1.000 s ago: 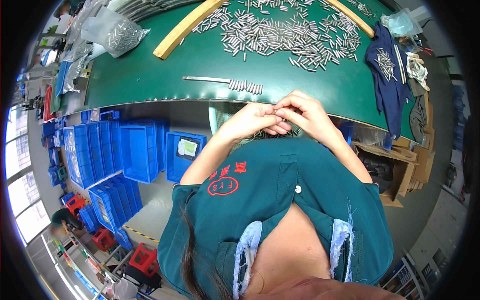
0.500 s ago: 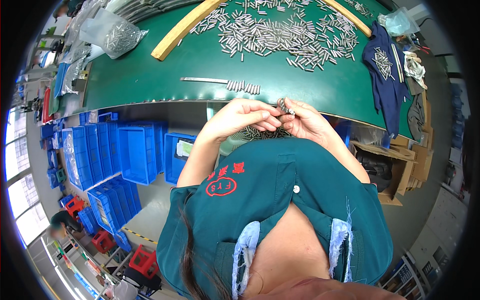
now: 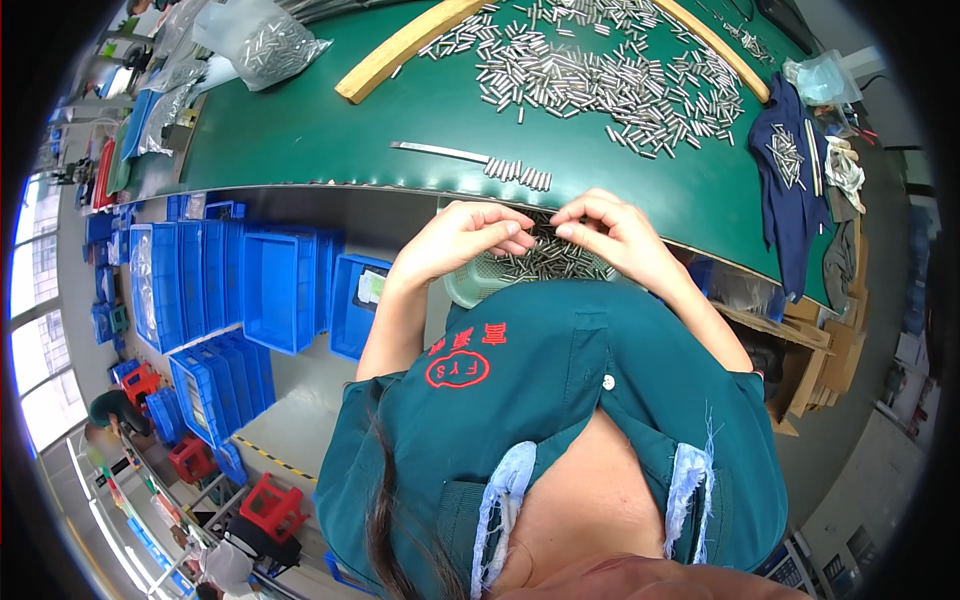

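My left hand [image 3: 466, 240] hovers over the left side of a light green plastic basket [image 3: 466, 286], fingers curled and thumb close to them. My right hand [image 3: 618, 238] is over the basket's right side, thumb and forefinger curled toward each other. The fingertips of both hands point inward, a short gap apart. What either hand holds, if anything, is too small to make out. Many short metal pins [image 3: 556, 258] fill the basket, partly hidden by my hands and shirt. On the green table, just beyond, a row of pins [image 3: 520, 175] lies beside a flat metal strip [image 3: 436, 151].
A large heap of pins [image 3: 610, 80] spreads between two wooden bars [image 3: 412, 48]. A clear bag of pins [image 3: 268, 48] lies at the far left. Dark blue cloth [image 3: 785, 215] with pins on it hangs over the right edge. Blue crates [image 3: 280, 290] stand on the left below the table.
The small cluster of metal pieces held between my hands no longer shows. My hands have moved apart, uncovering more of the basket. The whole view has shifted slightly.
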`<state>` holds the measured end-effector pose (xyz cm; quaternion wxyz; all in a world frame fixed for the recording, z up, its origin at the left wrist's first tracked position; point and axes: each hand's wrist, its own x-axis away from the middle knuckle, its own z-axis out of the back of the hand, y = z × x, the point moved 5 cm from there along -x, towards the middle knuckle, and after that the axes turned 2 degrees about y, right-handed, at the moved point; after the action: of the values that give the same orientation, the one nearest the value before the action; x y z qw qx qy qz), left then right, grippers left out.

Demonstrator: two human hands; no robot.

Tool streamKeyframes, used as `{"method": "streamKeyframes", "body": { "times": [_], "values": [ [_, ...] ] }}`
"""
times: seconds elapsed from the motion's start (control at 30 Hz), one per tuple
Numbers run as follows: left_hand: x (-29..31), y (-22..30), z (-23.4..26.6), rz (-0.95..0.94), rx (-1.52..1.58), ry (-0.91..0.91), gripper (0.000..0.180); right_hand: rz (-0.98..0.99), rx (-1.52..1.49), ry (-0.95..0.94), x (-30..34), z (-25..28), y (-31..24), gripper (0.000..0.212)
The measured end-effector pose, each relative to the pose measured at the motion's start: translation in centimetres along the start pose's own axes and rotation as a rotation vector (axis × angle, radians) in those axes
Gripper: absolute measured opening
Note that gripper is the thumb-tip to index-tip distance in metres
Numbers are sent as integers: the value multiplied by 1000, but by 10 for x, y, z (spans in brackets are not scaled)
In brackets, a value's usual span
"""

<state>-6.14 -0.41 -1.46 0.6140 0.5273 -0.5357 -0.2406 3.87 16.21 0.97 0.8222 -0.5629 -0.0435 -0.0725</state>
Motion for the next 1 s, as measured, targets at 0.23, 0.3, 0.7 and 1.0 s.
{"method": "streamKeyframes", "body": {
  "times": [0.23, 0.3, 0.7, 1.0],
  "values": [
    [-9, -21, -9, 24, 37, -31, 32, 192, 587, 345, -43, -8, -7, 32],
    [-11, -27, -10, 55, 89, 19, 32, 190, 620, 356, -47, -11, -11, 32],
    [-31, -34, -35, 81, 332, -24, 39, 125, 632, 275, -34, 5, -5, 25],
    [-32, -35, -40, 85, 259, -56, 37, 179, 674, 256, -17, 16, -7, 30]
  ]
}}
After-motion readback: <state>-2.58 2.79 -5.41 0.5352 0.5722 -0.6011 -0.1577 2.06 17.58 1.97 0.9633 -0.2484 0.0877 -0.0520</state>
